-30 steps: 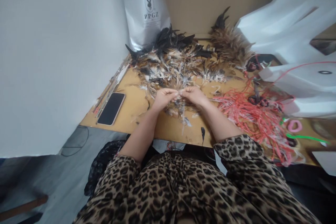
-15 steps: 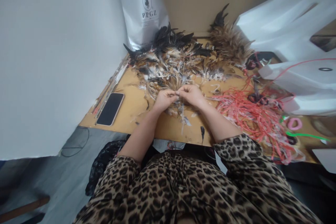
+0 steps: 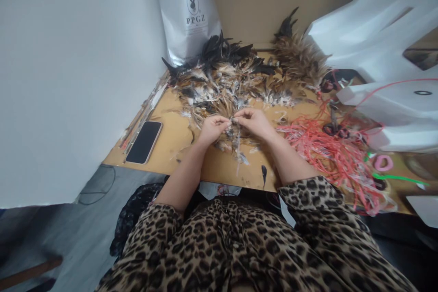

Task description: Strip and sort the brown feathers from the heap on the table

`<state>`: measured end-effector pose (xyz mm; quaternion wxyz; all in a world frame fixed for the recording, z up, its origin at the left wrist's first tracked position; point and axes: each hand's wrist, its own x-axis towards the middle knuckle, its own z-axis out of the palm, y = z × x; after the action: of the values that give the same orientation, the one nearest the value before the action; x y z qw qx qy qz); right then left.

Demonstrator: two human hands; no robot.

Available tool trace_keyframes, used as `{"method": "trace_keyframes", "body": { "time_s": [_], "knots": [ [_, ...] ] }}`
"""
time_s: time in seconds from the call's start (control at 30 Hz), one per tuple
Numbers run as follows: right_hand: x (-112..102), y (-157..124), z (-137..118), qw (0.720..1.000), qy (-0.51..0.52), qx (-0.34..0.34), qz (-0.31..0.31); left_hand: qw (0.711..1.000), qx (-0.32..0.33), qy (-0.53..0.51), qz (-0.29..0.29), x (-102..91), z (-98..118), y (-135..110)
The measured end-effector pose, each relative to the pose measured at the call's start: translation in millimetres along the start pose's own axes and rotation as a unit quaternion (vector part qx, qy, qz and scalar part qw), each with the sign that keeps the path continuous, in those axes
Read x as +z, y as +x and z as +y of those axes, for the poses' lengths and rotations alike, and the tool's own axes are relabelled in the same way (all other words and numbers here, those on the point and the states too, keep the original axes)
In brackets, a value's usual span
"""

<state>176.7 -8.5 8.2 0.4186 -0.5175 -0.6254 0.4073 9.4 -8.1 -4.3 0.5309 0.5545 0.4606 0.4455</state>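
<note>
Feathers (image 3: pixel 223 106) fanned just beyond the fingers (image 3: pixel 224 124), left hand (image 3: pixel 212 129) and right hand (image 3: pixel 256 123) pinching feather ends.

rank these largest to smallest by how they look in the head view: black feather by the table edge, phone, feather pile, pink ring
1. Feather pile, by far, though the hands cover part of it
2. Phone
3. Pink ring
4. Black feather

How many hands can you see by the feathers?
2. The left hand is over the near part of the feathers; the right hand is just beside it, fingertips close together. Both show, though some fingers are hidden.
</note>
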Motion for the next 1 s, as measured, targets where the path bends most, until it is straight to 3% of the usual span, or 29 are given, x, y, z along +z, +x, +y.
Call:
{"method": "trace_keyframes", "body": {
  "time_s": [0.2, 0.43, 0.57, 0.7, 1.0],
  "knots": [
    [4, 0, 6, 0.998, -0.051, -0.035, -0.023, 1.000, -0.020, -0.016, -0.007, -2.0, -2, 2],
    [-2, -6, -10, 0.989, -0.017, -0.029, -0.142, 0.996, -0.050, -0.068, -0.005, -8.5, -8, 8],
    [0, -5, -7, 0.994, 0.006, -0.008, -0.113, 0.994, -0.060, -0.087, -0.008, -9.4, -8, 7],
    [6, -4, -3, 0.995, 0.005, -0.056, -0.078, 0.996, -0.046, -0.063, -0.032, -9.1, -5, 5],
    [11, -6, -2, 0.965, -0.190, -0.164, -0.071, 0.999, 0.040, 0.015, -0.009, -6.6, -6, 4]
  ]
}}
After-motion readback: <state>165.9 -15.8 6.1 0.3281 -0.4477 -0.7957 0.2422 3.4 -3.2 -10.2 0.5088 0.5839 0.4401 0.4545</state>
